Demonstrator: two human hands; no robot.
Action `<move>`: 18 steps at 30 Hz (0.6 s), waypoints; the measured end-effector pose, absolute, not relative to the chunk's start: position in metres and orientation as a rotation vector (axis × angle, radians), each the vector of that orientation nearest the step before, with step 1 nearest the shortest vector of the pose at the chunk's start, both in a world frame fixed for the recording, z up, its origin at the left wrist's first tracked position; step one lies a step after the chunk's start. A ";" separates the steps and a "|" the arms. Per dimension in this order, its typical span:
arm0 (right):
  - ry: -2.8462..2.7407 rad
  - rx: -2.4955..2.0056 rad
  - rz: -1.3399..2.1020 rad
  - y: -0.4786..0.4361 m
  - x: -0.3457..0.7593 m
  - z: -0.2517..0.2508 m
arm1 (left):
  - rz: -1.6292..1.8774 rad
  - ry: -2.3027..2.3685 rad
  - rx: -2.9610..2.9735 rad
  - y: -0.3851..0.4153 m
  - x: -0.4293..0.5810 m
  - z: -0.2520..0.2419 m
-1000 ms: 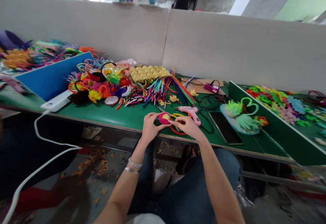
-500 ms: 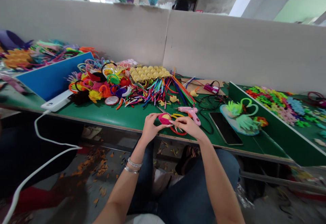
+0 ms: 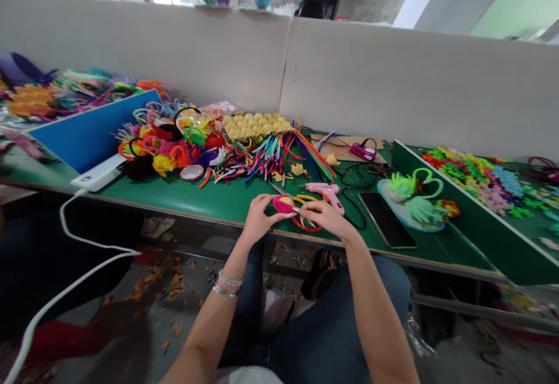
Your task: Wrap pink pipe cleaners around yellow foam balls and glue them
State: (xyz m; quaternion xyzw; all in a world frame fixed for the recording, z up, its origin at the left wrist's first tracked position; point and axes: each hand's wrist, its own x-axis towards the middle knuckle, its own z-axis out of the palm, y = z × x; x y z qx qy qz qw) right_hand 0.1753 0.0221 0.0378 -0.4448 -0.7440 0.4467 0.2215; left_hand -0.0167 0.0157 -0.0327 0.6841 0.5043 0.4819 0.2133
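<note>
Between my two hands, at the table's front edge, is a small pink-and-yellow cup-shaped piece (image 3: 283, 204), its rim pink and its inside pale yellow. My left hand (image 3: 259, 219) grips it from the left, thumb along the near side. The fingertips of my right hand (image 3: 324, 216) pinch its right edge. Just behind the hands lie red-handled scissors (image 3: 311, 228), partly covered by my right hand, and a yellow handle (image 3: 305, 197) of another tool. A pink glue gun (image 3: 325, 192) rests on its side beyond my right hand.
A yellow egg tray (image 3: 257, 124) and loose pipe cleaners (image 3: 273, 154) lie at the back. Left are a colourful heap (image 3: 174, 145) and a white power strip (image 3: 98, 175). Right are a phone (image 3: 386, 219), a fuzzy green decoration (image 3: 413, 200) and a green divider (image 3: 471, 215).
The pink-and-yellow piece has turned slightly in my fingers, so more of its pink near side shows. Both hands keep almost the same place.
</note>
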 end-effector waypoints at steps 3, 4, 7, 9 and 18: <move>-2.089 -1.233 1.230 0.022 0.176 0.039 | 1.337 1.364 1.885 0.017 -0.017 -0.034; -2.100 -1.233 1.227 0.022 0.176 0.039 | 1.340 1.350 1.881 0.017 -0.018 -0.034; -2.123 -1.236 1.217 0.023 0.179 0.038 | 1.340 1.318 1.876 0.018 -0.018 -0.035; -2.132 -1.241 1.210 0.024 0.180 0.036 | 1.331 1.304 1.874 0.019 -0.019 -0.035; -2.142 -1.262 1.153 0.023 0.181 0.037 | 1.317 1.253 1.863 0.019 -0.020 -0.034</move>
